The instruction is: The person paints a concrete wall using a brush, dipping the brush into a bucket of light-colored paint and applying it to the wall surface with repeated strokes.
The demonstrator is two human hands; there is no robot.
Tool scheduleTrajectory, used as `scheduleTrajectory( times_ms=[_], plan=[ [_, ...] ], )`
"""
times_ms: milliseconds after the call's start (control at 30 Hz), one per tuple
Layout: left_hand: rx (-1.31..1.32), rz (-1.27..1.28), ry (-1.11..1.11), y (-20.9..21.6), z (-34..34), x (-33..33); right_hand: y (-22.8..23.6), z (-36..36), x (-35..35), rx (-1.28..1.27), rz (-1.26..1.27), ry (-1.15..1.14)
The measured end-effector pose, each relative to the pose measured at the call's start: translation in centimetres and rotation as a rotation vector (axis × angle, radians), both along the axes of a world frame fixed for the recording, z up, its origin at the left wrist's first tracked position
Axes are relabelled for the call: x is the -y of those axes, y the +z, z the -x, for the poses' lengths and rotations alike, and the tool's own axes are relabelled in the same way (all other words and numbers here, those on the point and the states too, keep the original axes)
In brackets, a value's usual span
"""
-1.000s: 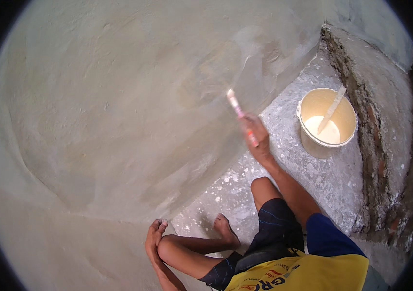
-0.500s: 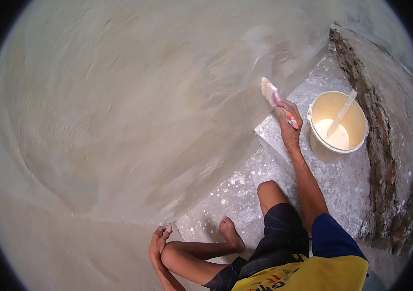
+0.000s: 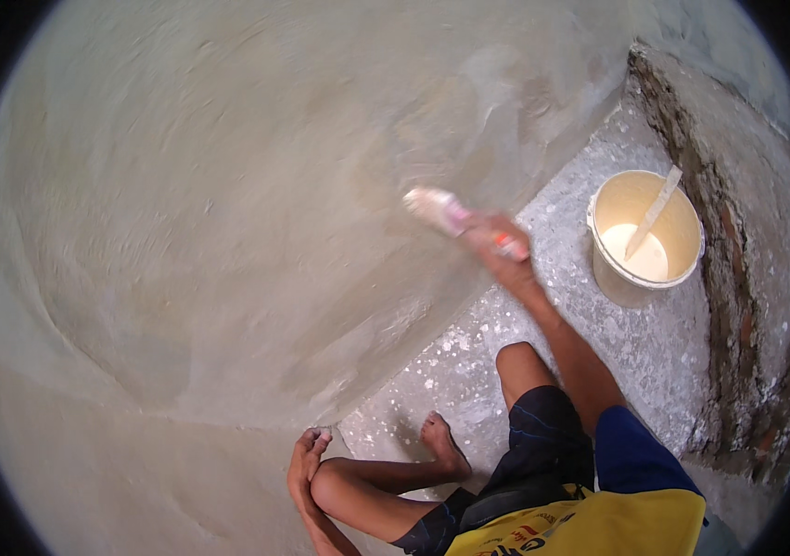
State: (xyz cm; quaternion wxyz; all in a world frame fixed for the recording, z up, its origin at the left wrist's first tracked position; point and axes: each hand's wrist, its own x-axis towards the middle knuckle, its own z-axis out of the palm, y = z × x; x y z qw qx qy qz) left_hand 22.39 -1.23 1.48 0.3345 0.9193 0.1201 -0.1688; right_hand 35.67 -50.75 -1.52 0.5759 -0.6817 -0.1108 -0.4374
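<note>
Your right hand [image 3: 503, 252] has its fingers closed around the handle of 1 flat paintbrush [image 3: 434, 206], orange showing between them and a pink band just beyond. The pale bristles extend up and left of those fingers, over the grey plastered wall [image 3: 219, 232]; motion blurs hand and brush, so you cannot tell whether bristles and plaster touch. The wall fills the area left of and above your right fingers.

To the right of the same fingers, apart from them, 1 cream plastic bucket [image 3: 619, 285] stands upright on the paint-spattered concrete floor [image 3: 469, 357]. It contains white liquid [image 3: 650, 263], in which the lower end of 1 flat pale stick [image 3: 656, 211] rests; the stick tilts against the rim. Farther right of your fingers, beyond the bucket, runs a broken masonry edge [image 3: 724, 255].

Your left hand [image 3: 302, 461] lies against your bent left knee [image 3: 328, 484], well below and left of the right fingers. Its fingers are curled and pale at the tips; whether they pinch anything cannot be told. Right of these left fingers is 1 bare foot [image 3: 442, 447].
</note>
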Motion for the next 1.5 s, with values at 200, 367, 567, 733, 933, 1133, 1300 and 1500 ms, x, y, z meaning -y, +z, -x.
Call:
scheduleTrajectory(
  times_ms=[200, 367, 567, 733, 933, 1133, 1300, 1500],
  plan=[
    [-0.013, 0.021, 0.004, 0.3, 0.1, -0.1, -2.3, -0.2, 5.1, 0.060, -0.008, -0.387],
    [-0.025, -0.034, -0.012, 0.8, -0.1, 0.9, -4.6, 1.5, -3.8, 0.067, 0.347, -0.181],
    [-0.033, 0.006, -0.012, 0.3, -0.1, 0.0, -4.9, 0.9, -0.5, -0.022, 0.008, 0.091],
    [-0.023, 0.018, 0.017, 0.1, 0.6, -0.6, -6.4, -0.1, 5.4, -0.056, -0.270, -0.303],
    [-0.034, 0.026, 0.020, 0.7, 0.5, -0.1, -8.2, -1.7, 4.3, -0.131, -0.202, -0.531],
    [-0.031, -0.026, -0.004, 0.7, 0.2, 0.6, -10.8, 0.9, 0.9, -0.154, -0.204, -0.124],
    [-0.071, -0.005, 0.019, 0.8, 0.0, 0.9, -11.0, -2.3, 7.0, -0.247, -0.810, -0.228],
    [-0.057, -0.048, 0.001, 0.8, 0.0, 0.7, -11.0, -4.6, 6.9, -0.151, -0.383, -0.669]
  ],
)
